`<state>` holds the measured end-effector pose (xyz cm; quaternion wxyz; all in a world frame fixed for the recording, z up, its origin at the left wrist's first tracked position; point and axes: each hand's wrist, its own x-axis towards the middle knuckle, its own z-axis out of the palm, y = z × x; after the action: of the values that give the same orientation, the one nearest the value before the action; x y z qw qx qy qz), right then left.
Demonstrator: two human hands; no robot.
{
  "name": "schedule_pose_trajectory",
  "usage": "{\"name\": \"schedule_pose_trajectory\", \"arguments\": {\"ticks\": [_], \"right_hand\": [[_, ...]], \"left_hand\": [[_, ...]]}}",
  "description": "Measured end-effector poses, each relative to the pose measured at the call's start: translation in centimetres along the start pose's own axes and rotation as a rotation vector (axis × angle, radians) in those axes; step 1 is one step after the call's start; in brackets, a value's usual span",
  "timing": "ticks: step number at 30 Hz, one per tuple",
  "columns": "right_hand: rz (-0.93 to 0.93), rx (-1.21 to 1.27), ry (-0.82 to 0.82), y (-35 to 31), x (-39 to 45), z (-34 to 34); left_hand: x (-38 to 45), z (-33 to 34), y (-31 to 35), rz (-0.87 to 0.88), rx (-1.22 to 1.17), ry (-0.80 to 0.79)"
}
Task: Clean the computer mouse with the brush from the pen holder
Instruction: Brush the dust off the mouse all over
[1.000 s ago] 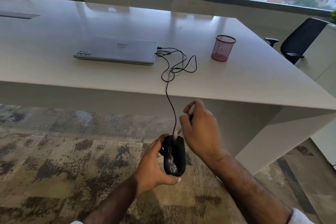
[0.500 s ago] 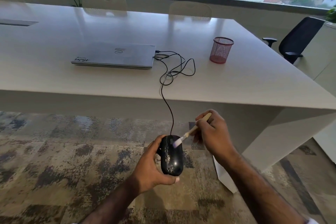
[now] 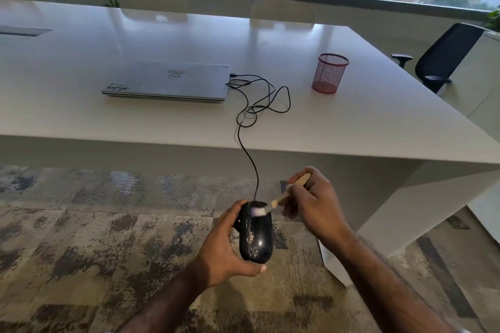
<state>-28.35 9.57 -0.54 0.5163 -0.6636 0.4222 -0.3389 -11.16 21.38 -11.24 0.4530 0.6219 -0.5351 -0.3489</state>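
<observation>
We see the black computer mouse [image 3: 255, 232] held in the air in front of the tabletop [image 3: 365, 121], low over the patterned carpet [image 3: 81, 224]. Its long axis runs nearly straight away from us, the rounded rear end toward us and the cable end pointing at the tabletop edge. The left hand [image 3: 226, 251] grips it from the left side: the thumb curls under the near end, and the fingers wrap around the far left flank, so the glossy top faces up at us. Pale specks show along the left half of the shell.

The right hand [image 3: 313, 205] pinches the brush [image 3: 281, 199] by its light wooden handle, the fingers curled tight round it. The brush lies on a slant, handle end up and to the right, bristle end down and to the left. The pale bristles touch the mouse top near its front end, just to the right of where the cable enters.

The black cable [image 3: 244, 149] rises from the front of the mouse, climbs over the tabletop edge, loops loosely on the surface and reaches the right side of the closed silver laptop [image 3: 167, 80]. To the right of those loops, well apart from the laptop, stands the red mesh pen holder [image 3: 328, 73], upright. A black office chair [image 3: 438, 57] sits at the far right, beyond the tabletop corner.
</observation>
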Motion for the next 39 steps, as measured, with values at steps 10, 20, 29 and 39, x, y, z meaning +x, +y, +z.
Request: {"name": "schedule_pose_trajectory", "arguments": {"ticks": [10,20,29,39], "right_hand": [[-0.039,-0.022,0.073,-0.7,0.2,0.4],[-0.054,-0.010,0.115,-0.8,0.1,-0.2],[-0.024,-0.092,-0.050,-1.1,-0.5,-0.3],[-0.020,-0.178,0.019,-1.2,-0.1,0.2]], "left_hand": [[0.3,-0.1,-0.4,0.002,0.003,-0.006],[0.3,0.1,-0.2,-0.011,0.009,-0.012],[0.0,0.2,0.3,-0.022,-0.005,-0.007],[0.0,0.3,0.2,-0.016,0.011,-0.015]]}}
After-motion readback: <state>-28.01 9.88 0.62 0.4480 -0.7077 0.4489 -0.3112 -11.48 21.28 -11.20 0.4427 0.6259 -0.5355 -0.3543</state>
